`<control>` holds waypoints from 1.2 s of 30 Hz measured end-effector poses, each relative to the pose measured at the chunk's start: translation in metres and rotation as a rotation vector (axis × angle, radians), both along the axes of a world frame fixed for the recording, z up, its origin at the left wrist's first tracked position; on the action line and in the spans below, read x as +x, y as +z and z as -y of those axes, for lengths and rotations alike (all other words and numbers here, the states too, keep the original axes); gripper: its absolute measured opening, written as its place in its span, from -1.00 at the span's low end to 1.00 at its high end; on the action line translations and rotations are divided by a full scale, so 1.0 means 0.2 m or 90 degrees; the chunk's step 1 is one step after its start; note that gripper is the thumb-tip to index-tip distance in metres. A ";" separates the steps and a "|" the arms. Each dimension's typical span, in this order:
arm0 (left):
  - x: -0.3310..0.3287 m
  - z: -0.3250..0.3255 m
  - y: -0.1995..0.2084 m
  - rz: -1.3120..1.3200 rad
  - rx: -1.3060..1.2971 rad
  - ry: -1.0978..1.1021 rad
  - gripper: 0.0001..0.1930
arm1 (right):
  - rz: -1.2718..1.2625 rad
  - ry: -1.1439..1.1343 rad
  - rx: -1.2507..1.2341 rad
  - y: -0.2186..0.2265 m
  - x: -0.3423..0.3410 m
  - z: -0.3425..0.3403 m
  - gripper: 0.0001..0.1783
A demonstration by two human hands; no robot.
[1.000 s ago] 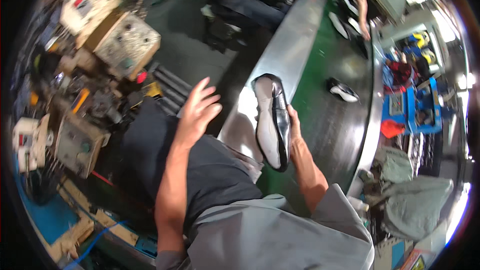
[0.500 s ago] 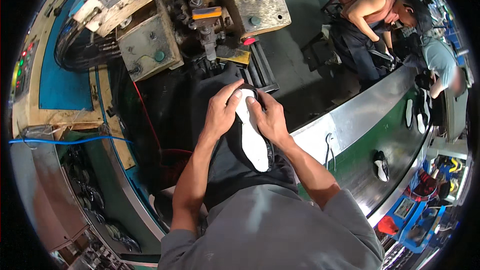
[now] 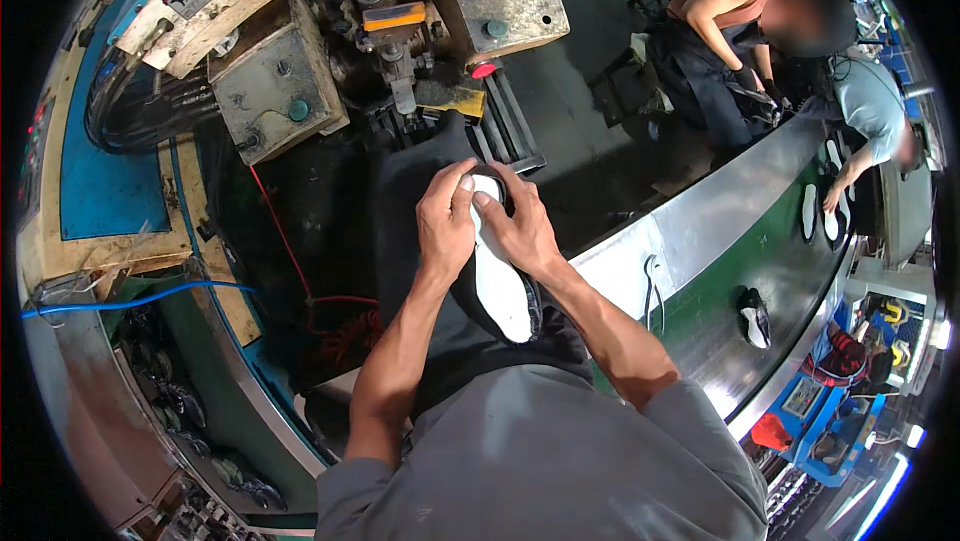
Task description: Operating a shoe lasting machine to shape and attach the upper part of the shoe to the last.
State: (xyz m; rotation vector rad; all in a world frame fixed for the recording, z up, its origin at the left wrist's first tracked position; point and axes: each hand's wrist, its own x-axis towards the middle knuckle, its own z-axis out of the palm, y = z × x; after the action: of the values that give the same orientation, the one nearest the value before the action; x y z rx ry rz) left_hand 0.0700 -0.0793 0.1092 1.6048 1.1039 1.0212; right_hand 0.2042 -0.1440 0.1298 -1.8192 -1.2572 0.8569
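Over our lap, we hold a shoe (image 3: pixel 500 281) sole-up, its white sole facing us so the toe end can be worked. Our left hand (image 3: pixel 447 224) and right hand (image 3: pixel 520 231) clamp its far end, fingers curled tight, thumbs pressing together. Beyond stands a press machine (image 3: pixel 400 61); a green conveyor (image 3: pixel 780 271) runs at right.

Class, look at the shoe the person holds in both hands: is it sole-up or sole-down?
Sole-up. The shoe's white sole faces the camera, and the left hand and right hand grip its far end.
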 end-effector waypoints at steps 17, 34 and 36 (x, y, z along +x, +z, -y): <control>0.06 0.18 -0.12 0.273 -0.372 -0.103 -0.38 | -0.445 -0.041 -0.006 -0.22 0.14 0.11 -0.25; 0.02 -0.21 -0.16 -0.120 -0.032 -0.017 -0.62 | 0.439 0.336 -0.029 0.20 0.07 0.58 -0.06; -0.02 -0.23 -0.18 -0.123 -0.005 -0.016 -0.71 | 0.433 0.339 0.001 0.20 0.07 0.57 -0.08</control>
State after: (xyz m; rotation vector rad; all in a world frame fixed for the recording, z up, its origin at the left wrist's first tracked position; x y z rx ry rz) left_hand 0.0665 -0.0334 0.0724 1.7343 1.2110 0.8573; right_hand 0.2175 -0.2575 0.1698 -1.8659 -2.2374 0.4927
